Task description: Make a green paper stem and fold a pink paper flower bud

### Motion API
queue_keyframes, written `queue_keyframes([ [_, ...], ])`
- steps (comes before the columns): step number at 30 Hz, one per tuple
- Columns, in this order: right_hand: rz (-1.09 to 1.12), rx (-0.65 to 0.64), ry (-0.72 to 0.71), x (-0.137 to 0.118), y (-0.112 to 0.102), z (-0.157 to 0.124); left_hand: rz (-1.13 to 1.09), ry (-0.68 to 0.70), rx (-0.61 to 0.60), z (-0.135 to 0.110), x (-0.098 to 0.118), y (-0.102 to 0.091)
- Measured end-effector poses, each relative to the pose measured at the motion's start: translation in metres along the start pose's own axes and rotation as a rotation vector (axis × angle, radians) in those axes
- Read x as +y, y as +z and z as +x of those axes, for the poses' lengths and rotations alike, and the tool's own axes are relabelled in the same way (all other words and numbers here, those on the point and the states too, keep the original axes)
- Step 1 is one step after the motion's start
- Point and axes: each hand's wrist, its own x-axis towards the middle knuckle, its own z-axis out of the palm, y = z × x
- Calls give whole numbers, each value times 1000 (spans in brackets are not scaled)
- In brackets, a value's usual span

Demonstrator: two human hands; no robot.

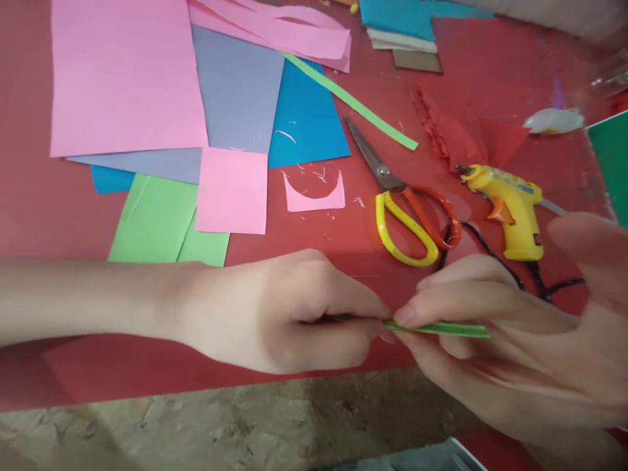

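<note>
My left hand comes in from the left, fingers curled shut, pinching one end of a thin green paper strip. My right hand meets it from the right and pinches the same strip between thumb and forefinger; its other fingers are spread loosely. The strip lies nearly flat between both hands, just above the near edge of the red sheet that covers the work surface.
Yellow-and-red scissors and a yellow glue gun with its black cord lie just beyond my hands. Pink, grey, blue and green paper sheets, a pink offcut and a long green strip cover the far left. Bare board runs below.
</note>
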Motion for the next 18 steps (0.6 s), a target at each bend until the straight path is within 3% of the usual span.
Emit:
queue_keyframes([
  [12, -30, 7, -42, 1, 8, 5, -3, -19, 5, 0, 0, -1],
  [18, -396, 104, 93, 8, -1, -26, 23, 3, 28, 1, -2, 0],
])
